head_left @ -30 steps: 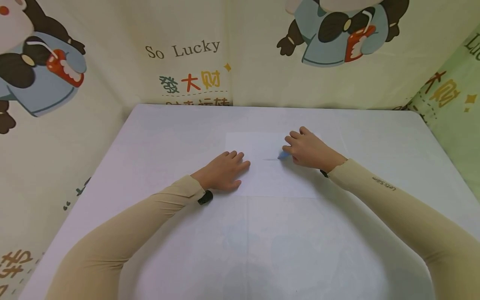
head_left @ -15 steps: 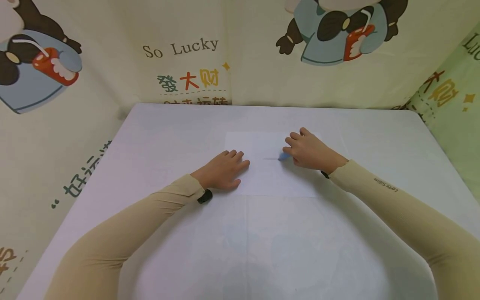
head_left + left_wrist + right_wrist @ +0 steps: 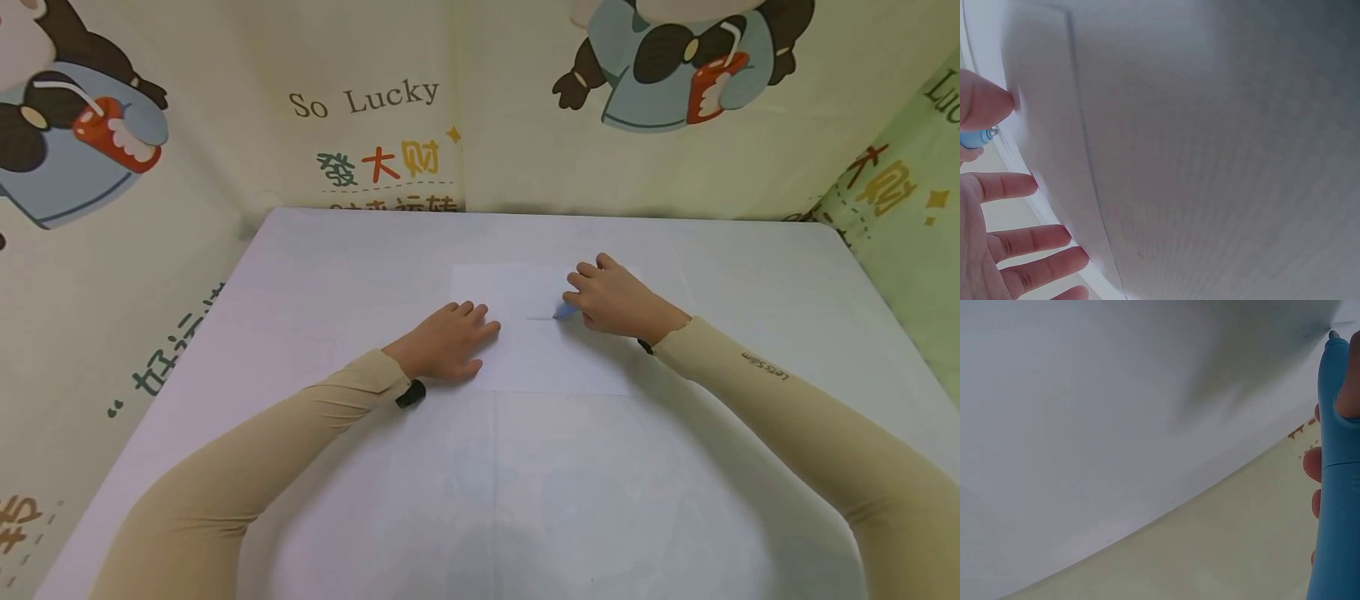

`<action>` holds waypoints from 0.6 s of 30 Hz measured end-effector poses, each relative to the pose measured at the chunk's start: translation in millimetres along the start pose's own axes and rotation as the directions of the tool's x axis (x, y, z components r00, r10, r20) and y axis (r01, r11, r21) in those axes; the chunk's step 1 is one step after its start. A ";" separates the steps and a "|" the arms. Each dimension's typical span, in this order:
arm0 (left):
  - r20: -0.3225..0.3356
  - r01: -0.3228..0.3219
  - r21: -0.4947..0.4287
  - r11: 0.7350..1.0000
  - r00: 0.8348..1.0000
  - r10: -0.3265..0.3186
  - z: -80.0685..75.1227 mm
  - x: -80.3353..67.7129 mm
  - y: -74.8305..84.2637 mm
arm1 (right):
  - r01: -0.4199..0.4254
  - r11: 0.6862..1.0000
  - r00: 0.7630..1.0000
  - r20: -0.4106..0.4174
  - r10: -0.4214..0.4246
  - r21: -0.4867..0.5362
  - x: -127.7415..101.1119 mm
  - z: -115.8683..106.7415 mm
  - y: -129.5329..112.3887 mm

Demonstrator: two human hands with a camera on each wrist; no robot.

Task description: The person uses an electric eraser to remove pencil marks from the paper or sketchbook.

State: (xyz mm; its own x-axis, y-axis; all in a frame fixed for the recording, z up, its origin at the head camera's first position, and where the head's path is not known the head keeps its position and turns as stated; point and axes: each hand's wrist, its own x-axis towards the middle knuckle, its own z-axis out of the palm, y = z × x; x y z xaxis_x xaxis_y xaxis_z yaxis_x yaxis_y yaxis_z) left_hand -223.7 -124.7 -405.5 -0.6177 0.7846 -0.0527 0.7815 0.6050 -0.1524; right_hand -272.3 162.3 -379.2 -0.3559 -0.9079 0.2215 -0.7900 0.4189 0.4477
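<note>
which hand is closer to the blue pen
Right. The right hand grips the blue pen, tip on the paper. The left hand lies flat on the paper's left edge, apart from the pen.

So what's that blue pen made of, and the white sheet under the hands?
The blue pen, gripped by the right hand, looks like smooth plastic: an even colour, a soft sheen and a seam round its body. The white sheet looks like thin matte paper: it lies flat with crisp straight edges and no shine. The left hand rests flat on it.
</note>
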 end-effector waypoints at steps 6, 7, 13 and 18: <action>0.007 0.005 0.000 1.000 1.000 -0.005 0.2 -0.8 -0.1 | -0.005 1.000 1.000 0.000 0.005 0.007 -3.0 -1.0 -2.4; 0.005 0.004 -0.001 1.000 1.000 -0.004 0.2 -1.0 -0.2 | -0.006 1.000 1.000 0.002 0.006 0.007 -3.4 -1.0 -2.6; -0.001 0.007 -0.004 1.000 1.000 -0.007 1.8 -1.9 -0.8 | -0.008 1.000 1.000 0.012 0.008 -0.011 -3.9 1.6 -2.9; -0.003 0.007 -0.012 1.000 1.000 -0.007 2.7 -1.4 -0.3 | -0.008 1.000 1.000 -0.011 0.007 -0.019 -2.1 2.7 -2.6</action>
State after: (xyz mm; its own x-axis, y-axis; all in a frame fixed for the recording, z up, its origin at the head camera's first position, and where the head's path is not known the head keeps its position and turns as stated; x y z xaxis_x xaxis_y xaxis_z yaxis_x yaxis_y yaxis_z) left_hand -223.3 -126.3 -408.1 -0.6230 0.7806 -0.0491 0.7781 0.6121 -0.1411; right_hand -270.9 163.0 -383.2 -0.3561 -0.9046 0.2344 -0.7775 0.4259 0.4627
